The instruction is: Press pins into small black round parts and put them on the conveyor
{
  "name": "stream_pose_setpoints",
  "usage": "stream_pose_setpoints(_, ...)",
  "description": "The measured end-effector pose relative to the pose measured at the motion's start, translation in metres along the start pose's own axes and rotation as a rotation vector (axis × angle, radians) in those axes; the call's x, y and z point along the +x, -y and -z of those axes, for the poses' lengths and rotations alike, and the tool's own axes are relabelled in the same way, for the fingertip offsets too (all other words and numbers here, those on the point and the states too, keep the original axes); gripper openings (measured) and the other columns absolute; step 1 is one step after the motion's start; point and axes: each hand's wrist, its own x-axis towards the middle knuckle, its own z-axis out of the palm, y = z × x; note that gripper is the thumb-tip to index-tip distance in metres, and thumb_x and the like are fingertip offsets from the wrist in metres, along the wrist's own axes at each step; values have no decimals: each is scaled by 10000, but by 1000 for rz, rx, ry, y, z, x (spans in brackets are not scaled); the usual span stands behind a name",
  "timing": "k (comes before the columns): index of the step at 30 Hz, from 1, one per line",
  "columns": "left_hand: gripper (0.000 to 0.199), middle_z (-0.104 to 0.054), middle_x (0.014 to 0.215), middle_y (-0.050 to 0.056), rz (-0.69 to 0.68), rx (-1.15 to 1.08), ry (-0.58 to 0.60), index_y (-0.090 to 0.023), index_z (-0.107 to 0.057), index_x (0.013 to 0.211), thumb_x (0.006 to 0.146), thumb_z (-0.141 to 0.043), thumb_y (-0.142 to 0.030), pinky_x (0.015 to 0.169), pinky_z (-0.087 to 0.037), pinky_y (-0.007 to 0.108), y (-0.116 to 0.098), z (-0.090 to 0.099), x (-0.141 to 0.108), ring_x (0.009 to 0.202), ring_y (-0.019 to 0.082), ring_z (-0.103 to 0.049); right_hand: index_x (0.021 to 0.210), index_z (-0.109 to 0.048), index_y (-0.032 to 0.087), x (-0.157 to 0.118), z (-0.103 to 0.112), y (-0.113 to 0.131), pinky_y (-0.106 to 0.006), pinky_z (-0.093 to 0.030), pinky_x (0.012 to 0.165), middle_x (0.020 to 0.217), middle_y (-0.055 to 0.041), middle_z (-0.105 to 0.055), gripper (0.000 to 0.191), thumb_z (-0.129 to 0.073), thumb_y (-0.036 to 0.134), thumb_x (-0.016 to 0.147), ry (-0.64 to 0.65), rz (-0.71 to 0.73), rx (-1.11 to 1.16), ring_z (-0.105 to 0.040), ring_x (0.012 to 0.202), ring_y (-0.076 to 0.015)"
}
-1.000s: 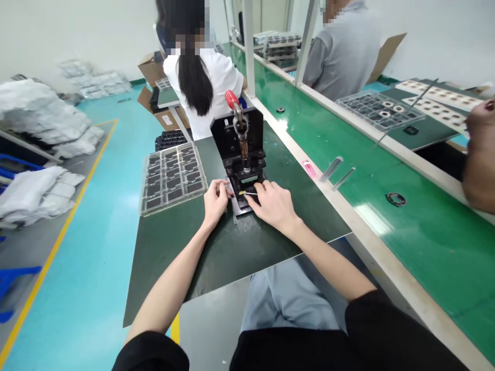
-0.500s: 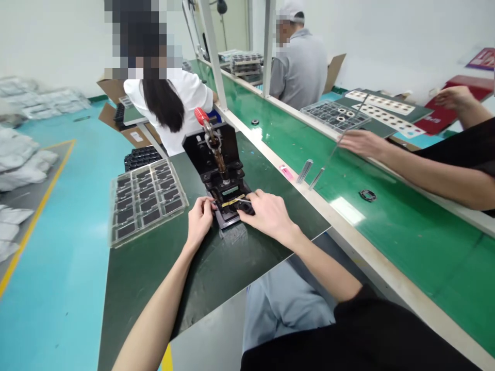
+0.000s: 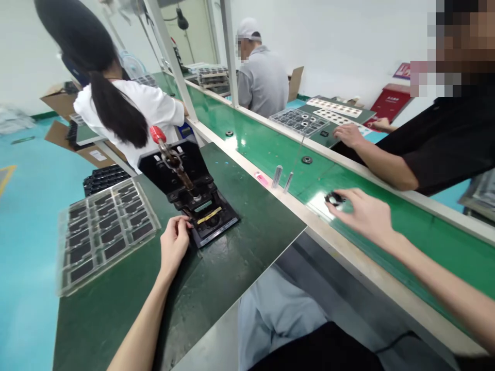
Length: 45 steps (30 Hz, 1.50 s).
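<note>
Well, leftmost on the dark green bench mat [image 3: 232, 281] lies a clear plastic tray [image 3: 110, 260], and every pocket that shows holds a dark rectangular piece, so as far as this view tells, none of that stock has been drawn down. Just right of it, the left hand [image 3: 175, 245] has its fingers loosely curled, their tips touching the near edge of a black press fixture [image 3: 174, 162]; whether they grip it, I cannot tell. The fixture has a red-handled lever [image 3: 158, 134] at its top, and a yellow strip [image 3: 209, 215] lies in its base beside a round recess. No black ring appears seated there, so that spot looks unfinished. Further right, two metal pins [image 3: 282, 179] lie on the green conveyor belt [image 3: 421, 226] near another black ring [image 3: 307, 159]. Over the belt, the right hand [image 3: 365, 214] pinches a black ring [image 3: 334, 198] between thumb and fingertips, the other fingers spread, well off the fixture. Beyond it, a co-worker's hand [image 3: 348, 135] rests by a far tray of rings [image 3: 299, 122].
</note>
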Motion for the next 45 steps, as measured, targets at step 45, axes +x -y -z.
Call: stream_pose_setpoints(45, 206, -662, 659, -15, -1361, 327, 197, -182, -673, 1018, 976, -478, -134, 510, -493, 229, -22, -36, -66, 561, 117, -645, 738, -677, 175, 11, -12, -73, -316, -388, 569, 590, 13, -524, 700, -759, 823, 483, 242, -574, 441, -526, 584, -172)
